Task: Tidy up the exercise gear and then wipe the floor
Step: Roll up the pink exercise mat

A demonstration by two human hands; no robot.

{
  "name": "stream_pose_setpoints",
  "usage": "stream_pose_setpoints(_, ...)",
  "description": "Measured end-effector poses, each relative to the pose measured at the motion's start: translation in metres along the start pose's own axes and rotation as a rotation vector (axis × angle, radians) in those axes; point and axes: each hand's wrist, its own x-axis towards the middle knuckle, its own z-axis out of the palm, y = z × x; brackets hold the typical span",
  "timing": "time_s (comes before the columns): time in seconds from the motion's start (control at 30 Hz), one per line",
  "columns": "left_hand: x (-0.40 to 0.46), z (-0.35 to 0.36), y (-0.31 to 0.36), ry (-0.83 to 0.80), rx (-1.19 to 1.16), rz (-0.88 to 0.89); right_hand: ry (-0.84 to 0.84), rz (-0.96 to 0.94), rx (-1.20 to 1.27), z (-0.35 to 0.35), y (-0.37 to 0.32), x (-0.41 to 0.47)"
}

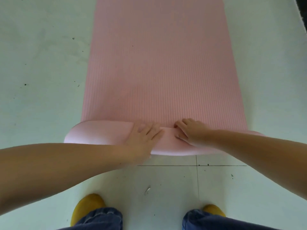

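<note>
My left hand [144,135] presses flat, right hand [187,130] curls over the mat's rolled end [103,135] — flat mat [157,63] runs lengthwise beyond my fingers.

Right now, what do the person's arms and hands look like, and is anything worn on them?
Both forearms are bare, with no sleeves in view. The left hand and right hand wear no gloves, and no rings, watch or bands show.

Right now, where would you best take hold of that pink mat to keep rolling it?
Probably the folded-over near end of the pink yoga mat, pressed from above on the person's side. That curl lies across the width; the left hand and right hand already rest on it.
</note>
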Motion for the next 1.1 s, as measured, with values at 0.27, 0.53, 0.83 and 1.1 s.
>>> stream_pose_setpoints(0.27,0.020,-0.025,-0.026,-0.086,-0.238,0.130,0.329,-0.261,-0.207,0.045,-0.013,-0.028)
stream_pose_setpoints(0.53,0.003,-0.028,-0.035,0.250,-0.104,0.064,0.014,-0.149,0.319,-0.023,-0.004,-0.010)
stream_pose_setpoints(0.83,0.020,-0.053,-0.058,-0.114,-0.303,-0.032,-0.390,-0.005,0.694,-0.051,0.012,0.022)
stream_pose_setpoints(1.1,0.035,-0.047,-0.095,-0.272,-0.626,0.015,-0.253,-0.025,0.520,-0.058,0.015,0.037)
